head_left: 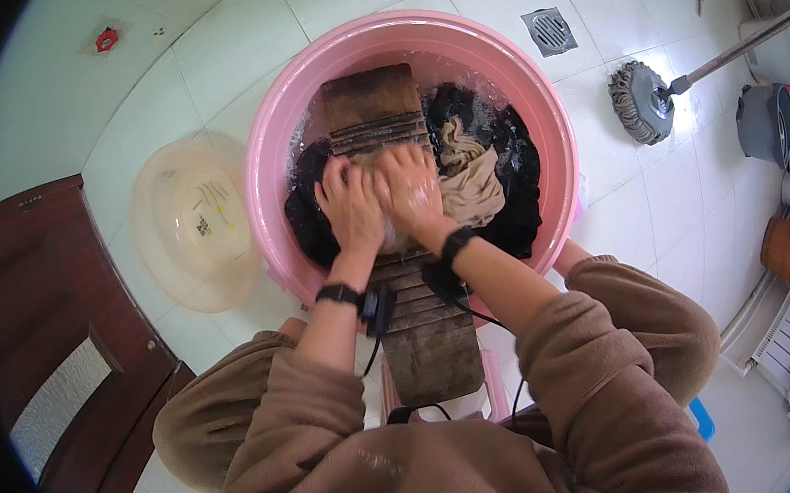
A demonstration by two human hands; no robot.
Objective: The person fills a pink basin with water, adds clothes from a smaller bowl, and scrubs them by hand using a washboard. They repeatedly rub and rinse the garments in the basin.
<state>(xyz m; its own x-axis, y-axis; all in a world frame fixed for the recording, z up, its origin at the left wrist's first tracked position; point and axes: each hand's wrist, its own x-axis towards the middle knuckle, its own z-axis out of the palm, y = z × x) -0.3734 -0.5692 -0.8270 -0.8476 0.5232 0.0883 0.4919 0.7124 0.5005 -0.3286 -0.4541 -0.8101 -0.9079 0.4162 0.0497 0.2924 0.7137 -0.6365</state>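
A wooden washboard [432, 366] leans across the near rim of a large pink plastic tub [553, 155], its far end inside the tub. My left hand [351, 204] and my right hand [409, 186] lie side by side, pressing a wet, light-coloured cloth [395, 235] against the board. Most of that cloth is hidden under my hands. Soaked black fabric [519, 210] lies in the water on both sides of the board. A beige cloth [477, 193] rests crumpled on the black fabric, just right of my right hand. Both wrists carry black straps.
A translucent plastic basin [178, 271] stands on the tiled floor left of the tub. To the right are a floor drain [550, 32], a mop [643, 103] and a grey bucket [765, 127]. A dark red door [25, 267] is at the left.
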